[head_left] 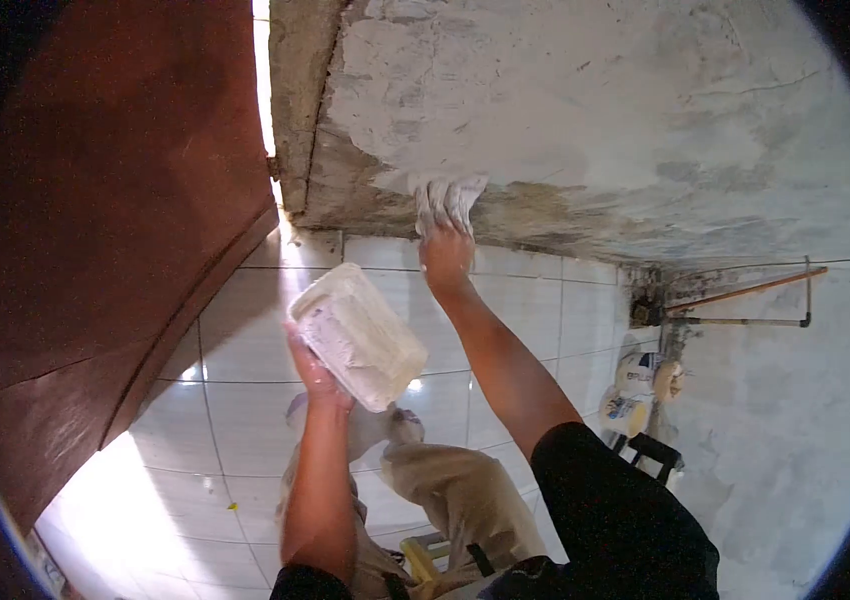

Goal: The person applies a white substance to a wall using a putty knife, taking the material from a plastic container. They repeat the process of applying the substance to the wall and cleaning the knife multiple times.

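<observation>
My left hand (317, 372) holds a white plastic tub (400, 345) by its side, tilted over the floor. Thick white putty (345, 335) lies inside the tub and smears its rim. Against the low part of the wall (565, 110), my right hand (448, 225) is pressed with its fingers coated in white. Under those fingertips is a flat white-smeared piece (475, 186), whose kind I cannot make out. Patchy white coating covers the wall above, while a bare brownish strip (535, 208) shows along its base.
A reddish-brown door panel (135, 180) stands at the left, with light through the gap beside it. Pale tiles (255, 430) cover the floor. Bags (630, 390), a black-handled object (655, 455) and a wooden-handled frame tool (745, 305) are at the right. Something yellow (420, 560) is between my legs.
</observation>
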Demonstrator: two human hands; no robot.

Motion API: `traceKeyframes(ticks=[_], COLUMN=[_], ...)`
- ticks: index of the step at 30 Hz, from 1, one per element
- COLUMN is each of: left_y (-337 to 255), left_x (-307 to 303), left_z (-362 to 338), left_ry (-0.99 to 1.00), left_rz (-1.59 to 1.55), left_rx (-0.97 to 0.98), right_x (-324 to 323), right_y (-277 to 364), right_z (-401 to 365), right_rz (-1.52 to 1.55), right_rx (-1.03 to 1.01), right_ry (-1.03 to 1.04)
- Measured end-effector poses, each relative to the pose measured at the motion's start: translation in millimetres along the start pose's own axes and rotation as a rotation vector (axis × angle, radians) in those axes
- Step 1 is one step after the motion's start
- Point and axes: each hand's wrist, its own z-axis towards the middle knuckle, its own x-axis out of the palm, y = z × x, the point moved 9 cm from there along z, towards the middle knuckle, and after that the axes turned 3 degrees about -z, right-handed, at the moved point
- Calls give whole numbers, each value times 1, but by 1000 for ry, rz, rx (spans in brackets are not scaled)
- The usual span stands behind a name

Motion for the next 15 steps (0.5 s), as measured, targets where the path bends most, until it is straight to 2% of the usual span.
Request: traceKeyframes(ticks=[2, 5, 7, 9, 10, 11, 12, 14, 15], left_y=[3, 18, 26, 34, 36, 38, 38, 39, 38], left_x=[8, 18, 17, 19, 16, 20, 24, 25, 25], left_z=[-3, -6, 0, 4, 5, 4, 2, -2, 1], left_ry=[-20, 23, 83, 73, 43, 38, -14, -71, -73], left_rz=[36, 71, 25, 23, 19, 23, 66, 113, 124], left_rx=[-27, -101, -92, -102, -102, -107, -94, -86, -77], right_x=[50, 20, -34, -112, -120, -132, -138, -105, -62], right_y=[-21, -65, -95, -103, -107, -115, -125, -134, -143], right_z=[-39, -55, -47, -19, -9, -3, -3, -3, -10], right_rz=[-26, 34, 94, 54, 48, 106, 163, 181, 204], right_rx=[117, 215, 266, 151, 154, 170, 186, 172, 203], right_ry=[279, 241, 99, -314, -308, -416, -524, -490, -402])
